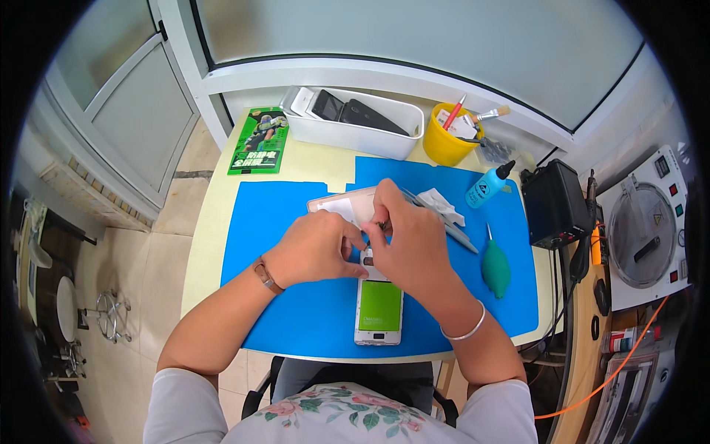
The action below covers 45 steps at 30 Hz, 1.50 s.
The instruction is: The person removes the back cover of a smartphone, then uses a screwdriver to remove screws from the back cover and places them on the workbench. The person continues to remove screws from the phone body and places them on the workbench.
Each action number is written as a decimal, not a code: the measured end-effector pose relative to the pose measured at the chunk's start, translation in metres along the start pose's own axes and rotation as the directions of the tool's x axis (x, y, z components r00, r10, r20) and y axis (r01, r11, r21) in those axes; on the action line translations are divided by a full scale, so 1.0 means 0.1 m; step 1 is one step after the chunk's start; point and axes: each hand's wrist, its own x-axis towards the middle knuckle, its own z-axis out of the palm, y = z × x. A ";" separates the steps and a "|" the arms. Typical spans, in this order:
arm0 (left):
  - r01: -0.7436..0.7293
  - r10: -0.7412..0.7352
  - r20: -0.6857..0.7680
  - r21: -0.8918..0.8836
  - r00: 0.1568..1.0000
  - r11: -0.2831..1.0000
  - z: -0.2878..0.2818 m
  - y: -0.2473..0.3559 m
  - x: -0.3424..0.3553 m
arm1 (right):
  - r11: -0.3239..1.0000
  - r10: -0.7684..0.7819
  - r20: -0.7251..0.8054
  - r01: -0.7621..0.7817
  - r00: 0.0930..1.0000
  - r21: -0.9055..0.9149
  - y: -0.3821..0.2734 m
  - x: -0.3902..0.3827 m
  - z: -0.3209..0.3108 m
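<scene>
Opened smartphone [379, 294] is lying lengthwise at the near middle of the blue mat [281, 214], green battery [381, 307] facing up, far end partly under both hands; mat presumably cushioning it

Right hand [414, 240] is pinching narrowly at a small dark part [381, 225], too small to name; left hand [314, 248] is curling beside it, thumb at the phone's far end, probably steadying; cannot tell if it is gripping anything

Pinkish cover [362, 201] is lying just beyond

To the right, green air blower [495, 268] and blue bottle [484, 186] are sitting clear of the forearms, likely for reach; farther off, yellow cup [450, 148] is corralling a brush [493, 114]
</scene>
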 end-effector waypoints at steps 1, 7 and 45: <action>0.011 -0.011 -0.001 -0.002 1.000 1.000 0.00 0.00 -0.01 | 1.000 0.015 0.004 -0.014 1.000 -0.003 0.01 0.02 0.00; 0.017 -0.017 -0.003 -0.011 1.000 1.000 -0.01 0.03 -0.03 | 0.990 -0.133 0.028 0.131 0.991 0.052 0.12 0.04 -0.09; 0.054 -0.062 -0.073 -0.107 0.995 0.993 0.14 -0.02 0.05 | 0.989 -0.037 -0.039 0.031 0.999 -0.147 0.17 -0.03 -0.01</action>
